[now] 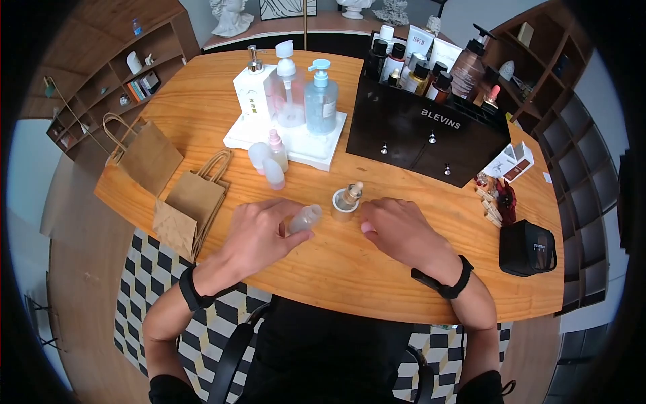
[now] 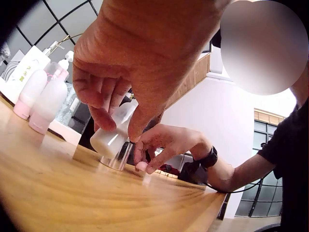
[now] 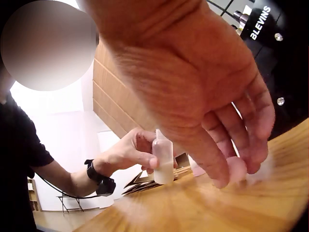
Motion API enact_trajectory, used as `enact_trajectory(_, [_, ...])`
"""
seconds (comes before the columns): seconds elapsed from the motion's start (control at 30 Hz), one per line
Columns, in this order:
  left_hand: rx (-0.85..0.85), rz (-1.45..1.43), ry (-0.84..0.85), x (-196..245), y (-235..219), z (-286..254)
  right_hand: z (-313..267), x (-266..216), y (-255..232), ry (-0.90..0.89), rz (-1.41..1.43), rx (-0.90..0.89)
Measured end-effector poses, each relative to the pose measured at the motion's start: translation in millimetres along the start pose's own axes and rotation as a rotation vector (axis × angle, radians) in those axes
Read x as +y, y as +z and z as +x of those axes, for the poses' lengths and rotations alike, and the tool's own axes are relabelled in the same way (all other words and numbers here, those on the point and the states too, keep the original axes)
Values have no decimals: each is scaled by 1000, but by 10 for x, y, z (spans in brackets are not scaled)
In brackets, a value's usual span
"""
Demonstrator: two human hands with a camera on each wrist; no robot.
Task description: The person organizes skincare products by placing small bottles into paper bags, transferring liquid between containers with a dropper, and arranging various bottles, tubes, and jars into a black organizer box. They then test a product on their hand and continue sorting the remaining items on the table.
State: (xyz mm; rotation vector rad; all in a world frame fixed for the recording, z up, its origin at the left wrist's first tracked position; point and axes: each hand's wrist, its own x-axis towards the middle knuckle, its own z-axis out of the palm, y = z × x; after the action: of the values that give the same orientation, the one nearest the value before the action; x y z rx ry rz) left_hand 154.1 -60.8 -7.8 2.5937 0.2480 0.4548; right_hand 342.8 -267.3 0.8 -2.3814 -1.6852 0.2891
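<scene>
My left hand [image 1: 259, 232] grips a small translucent bottle [image 3: 164, 166] between thumb and fingers, tilted over the table in the head view. Whitish liquid fills its lower part, and its threaded neck is bare. Low over the tabletop, my right hand [image 1: 402, 229] pinches a small pink cap [image 3: 237, 169] at its fingertips. Between the two hands stands a clear dropper bottle [image 1: 347, 200] with a gold collar.
Behind the hands are two pink-capped squeeze bottles [image 1: 274, 174], a pink-topped spray bottle [image 1: 278, 155] and a white tray [image 1: 316, 156] of pump bottles. A black cosmetics organizer [image 1: 404, 128] stands back right. Paper bags [image 1: 195, 202] lie left; a black case [image 1: 527, 248] sits right.
</scene>
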Motion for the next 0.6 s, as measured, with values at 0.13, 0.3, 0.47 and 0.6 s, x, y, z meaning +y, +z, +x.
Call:
enact_trajectory(0.13, [-17, -3, -13, -5, -19, -4, -16, 59, -80, -57, -1, 61])
enact_trajectory(0.3, [-37, 15, -48, -22, -43, 12, 106, -13, -284, 168, 205, 259])
enact_trajectory(0.47, [-85, 21, -119, 4, -67, 98, 285, 130, 18, -34, 544, 379])
enact_trajectory(0.6, [-98, -73, -116, -66, -57, 165, 283, 132, 21, -43, 578, 406])
